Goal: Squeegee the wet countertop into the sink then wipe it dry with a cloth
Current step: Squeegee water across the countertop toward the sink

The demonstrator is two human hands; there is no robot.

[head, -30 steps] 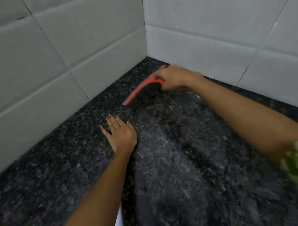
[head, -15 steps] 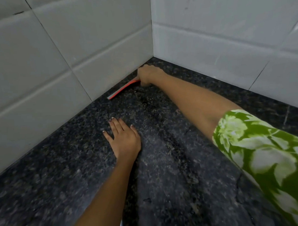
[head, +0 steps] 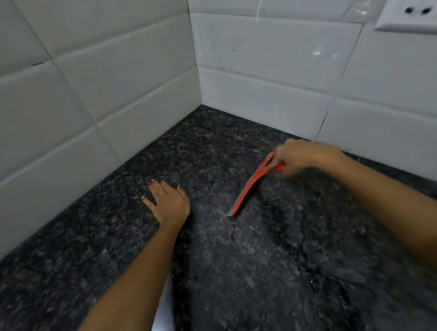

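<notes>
My right hand (head: 304,156) grips the handle of an orange-red squeegee (head: 248,189), whose blade rests on the dark speckled granite countertop (head: 116,243) and runs diagonally down to the left. Wet streaks and a film of water show on the stone below and to the right of the blade. My left hand (head: 168,201) lies flat on the counter, palm down with fingers spread, to the left of the squeegee and apart from it. No cloth and no sink basin are in view.
White tiled walls (head: 259,77) meet in a corner behind the counter. A white wall socket (head: 410,7) sits at the top right. A thin pale strip (head: 161,325) shows at the bottom edge beside my left forearm.
My right hand has pulled the squeegee out of the corner by the left wall, rightward and toward me across the counter. The left hand stays flat in place.
</notes>
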